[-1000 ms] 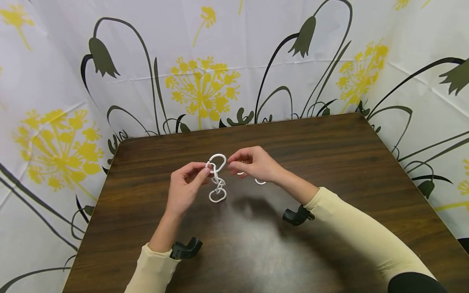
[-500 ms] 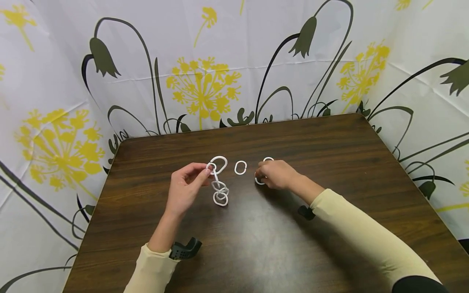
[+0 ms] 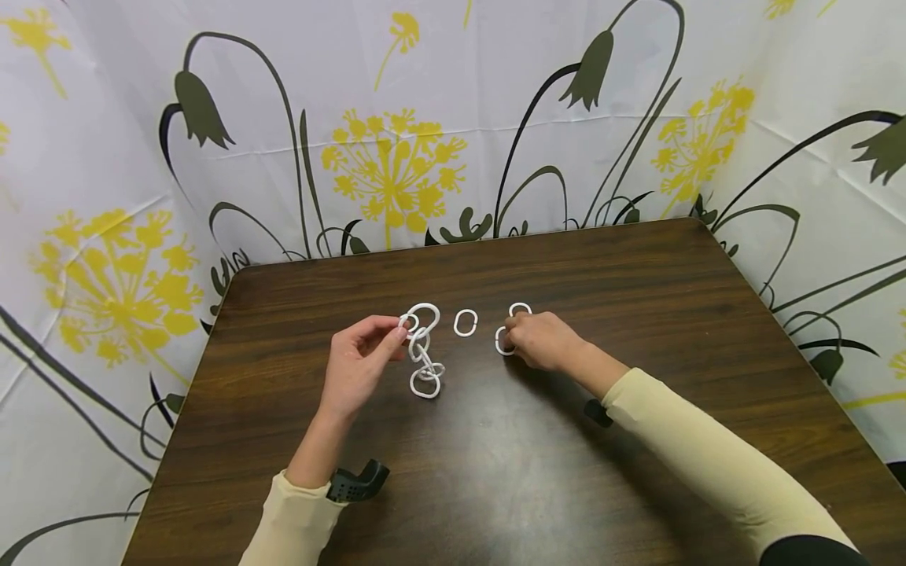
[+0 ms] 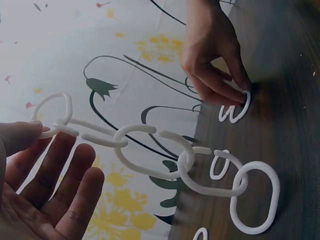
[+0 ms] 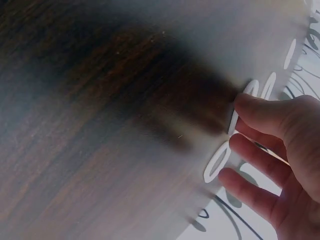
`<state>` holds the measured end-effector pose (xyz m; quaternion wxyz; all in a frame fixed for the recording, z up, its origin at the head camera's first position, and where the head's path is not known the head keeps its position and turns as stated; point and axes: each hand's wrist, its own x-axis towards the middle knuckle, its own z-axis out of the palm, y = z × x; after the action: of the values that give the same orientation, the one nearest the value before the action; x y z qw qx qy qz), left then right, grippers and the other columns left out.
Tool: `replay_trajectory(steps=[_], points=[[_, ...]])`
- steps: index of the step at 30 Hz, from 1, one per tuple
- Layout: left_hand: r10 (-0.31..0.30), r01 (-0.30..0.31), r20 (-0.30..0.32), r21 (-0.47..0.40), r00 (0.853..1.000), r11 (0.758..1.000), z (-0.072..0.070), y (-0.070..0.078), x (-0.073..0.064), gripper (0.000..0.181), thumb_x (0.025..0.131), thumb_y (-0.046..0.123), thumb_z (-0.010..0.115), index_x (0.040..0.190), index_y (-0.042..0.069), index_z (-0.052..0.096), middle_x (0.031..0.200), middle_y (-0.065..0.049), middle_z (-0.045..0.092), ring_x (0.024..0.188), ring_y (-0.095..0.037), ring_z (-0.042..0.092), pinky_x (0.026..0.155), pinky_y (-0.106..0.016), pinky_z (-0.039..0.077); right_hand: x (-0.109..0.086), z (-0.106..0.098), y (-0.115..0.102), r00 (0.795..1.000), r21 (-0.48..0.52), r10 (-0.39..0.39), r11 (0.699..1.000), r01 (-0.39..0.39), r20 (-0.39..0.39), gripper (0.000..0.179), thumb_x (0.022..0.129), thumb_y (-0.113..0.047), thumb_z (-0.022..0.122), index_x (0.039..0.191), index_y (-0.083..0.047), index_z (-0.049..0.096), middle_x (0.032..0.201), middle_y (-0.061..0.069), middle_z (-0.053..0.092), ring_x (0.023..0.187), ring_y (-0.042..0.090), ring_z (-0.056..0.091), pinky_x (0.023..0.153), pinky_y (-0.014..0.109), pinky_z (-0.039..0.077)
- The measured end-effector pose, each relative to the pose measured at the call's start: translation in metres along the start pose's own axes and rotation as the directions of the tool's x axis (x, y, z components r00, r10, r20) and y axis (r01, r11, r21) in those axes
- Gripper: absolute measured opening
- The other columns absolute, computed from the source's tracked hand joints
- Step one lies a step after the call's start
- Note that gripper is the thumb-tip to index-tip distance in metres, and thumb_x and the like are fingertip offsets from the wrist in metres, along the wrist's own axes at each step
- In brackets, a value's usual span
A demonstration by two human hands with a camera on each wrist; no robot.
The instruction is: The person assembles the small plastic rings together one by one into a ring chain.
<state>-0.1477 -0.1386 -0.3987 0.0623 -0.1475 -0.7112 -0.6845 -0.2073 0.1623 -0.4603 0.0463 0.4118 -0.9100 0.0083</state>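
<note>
A chain of several white plastic links (image 4: 210, 192) hangs from my left hand (image 3: 359, 354), which pinches an end link between thumb and fingers. Its lowest link (image 4: 274, 200) hangs low over the table. Farther right, my right hand (image 3: 541, 339) is down at the tabletop, thumb and finger pinching a loose white link (image 3: 499, 341); its fingertips cover part of that link. Just behind this hand lies a second loose link (image 3: 520, 305). Between the hands, another loose link (image 3: 455, 323) lies flat. One more link (image 4: 195, 235) is partly cut off at the bottom of the left wrist view.
The dark wood-grain table (image 3: 467, 464) reaches back to a white curtain (image 3: 439, 71) printed with yellow and green flowers. A black wrist mount (image 3: 359, 481) sits at the left sleeve, and another (image 3: 598, 413) shows below the right sleeve.
My right hand has moved right and down, from near the chain to the loose links on the table, uncovering the middle link. My left hand stays put while the chain below it swings slightly.
</note>
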Motion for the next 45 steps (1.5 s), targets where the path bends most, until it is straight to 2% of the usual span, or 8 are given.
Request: replay_trajectory(steps=[6,12,20,25,31,37,41,45], points=[[-0.006,0.006,-0.001,0.003,1.0,1.0,0.0,0.0,0.0,0.016,0.091,0.001,0.067,0.102,-0.011,0.068,0.097,-0.027,0.067,0.074,-0.021,0.065,0.063,-0.028,0.058,0.001,0.0,0.001,1.0,-0.023,-0.004,1.0,0.005,0.002,0.017,0.082,-0.013,0.075,0.071,-0.02,0.065,0.082,-0.001,0.057,0.081,0.02,0.057,0.053,0.038,0.051],[-0.006,0.006,0.005,0.005,1.0,1.0,-0.002,0.0,0.0,0.015,0.092,0.002,0.067,0.101,-0.009,0.069,0.098,-0.028,0.067,0.077,-0.027,0.066,0.064,-0.03,0.058,0.0,0.001,0.0,1.0,-0.002,-0.014,1.0,0.014,-0.014,0.01,0.083,-0.012,0.073,0.077,-0.019,0.068,0.083,0.0,0.058,0.081,0.021,0.056,0.056,0.038,0.052],[-0.008,0.008,0.011,0.001,1.0,1.0,-0.002,-0.001,0.0,0.018,0.092,0.002,0.067,0.103,-0.012,0.066,0.094,-0.008,0.071,0.077,-0.021,0.067,0.064,-0.029,0.058,0.001,-0.002,-0.003,0.996,0.09,0.085,0.993,-0.082,-0.039,0.01,0.093,-0.02,0.065,0.084,-0.018,0.06,0.08,-0.002,0.059,0.075,0.019,0.06,0.06,0.041,0.053],[-0.007,0.007,0.009,0.002,1.0,1.0,-0.003,-0.001,-0.001,0.018,0.092,0.001,0.067,0.103,-0.012,0.067,0.093,-0.008,0.071,0.077,-0.027,0.066,0.064,-0.029,0.058,0.006,-0.008,-0.005,0.991,0.183,0.127,0.976,-0.116,-0.049,0.005,0.096,-0.02,0.059,0.092,-0.018,0.061,0.085,-0.005,0.06,0.075,0.014,0.058,0.064,0.039,0.053],[-0.014,0.014,0.009,0.0,1.0,1.0,-0.003,-0.001,-0.001,0.018,0.092,0.002,0.067,0.103,-0.012,0.067,0.092,-0.008,0.071,0.076,-0.024,0.066,0.064,-0.028,0.058,0.01,-0.015,-0.008,0.989,0.254,0.123,0.962,-0.099,-0.081,0.006,0.094,-0.017,0.059,0.097,-0.017,0.064,0.092,-0.006,0.061,0.082,0.013,0.059,0.069,0.036,0.053],[-0.018,0.018,0.008,0.001,1.0,1.0,-0.005,-0.001,0.0,0.018,0.092,0.002,0.067,0.103,-0.013,0.066,0.092,-0.008,0.071,0.076,-0.019,0.066,0.064,-0.028,0.058,0.013,-0.021,-0.011,0.991,0.311,0.083,0.949,-0.046,-0.107,0.009,0.096,-0.017,0.061,0.096,-0.016,0.07,0.087,-0.009,0.058,0.075,0.01,0.055,0.066,0.031,0.049],[-0.019,0.019,0.01,0.002,1.0,1.0,-0.005,-0.001,0.0,0.017,0.092,0.002,0.067,0.103,-0.011,0.067,0.094,-0.014,0.07,0.076,-0.021,0.066,0.065,-0.029,0.058,0.013,-0.026,-0.014,0.989,0.302,0.068,0.953,-0.024,-0.134,0.008,0.095,-0.019,0.065,0.095,-0.019,0.073,0.082,-0.01,0.056,0.07,0.009,0.053,0.062,0.029,0.047],[-0.028,0.027,0.01,0.009,1.0,1.0,-0.005,-0.002,0.0,0.017,0.092,0.003,0.067,0.103,-0.011,0.067,0.094,-0.019,0.069,0.076,-0.02,0.066,0.065,-0.032,0.059,0.015,-0.033,-0.017,0.987,0.361,0.071,0.933,-0.014,-0.147,0.009,0.095,-0.023,0.066,0.097,-0.022,0.074,0.085,-0.015,0.057,0.07,0.004,0.052,0.062,0.027,0.047]])
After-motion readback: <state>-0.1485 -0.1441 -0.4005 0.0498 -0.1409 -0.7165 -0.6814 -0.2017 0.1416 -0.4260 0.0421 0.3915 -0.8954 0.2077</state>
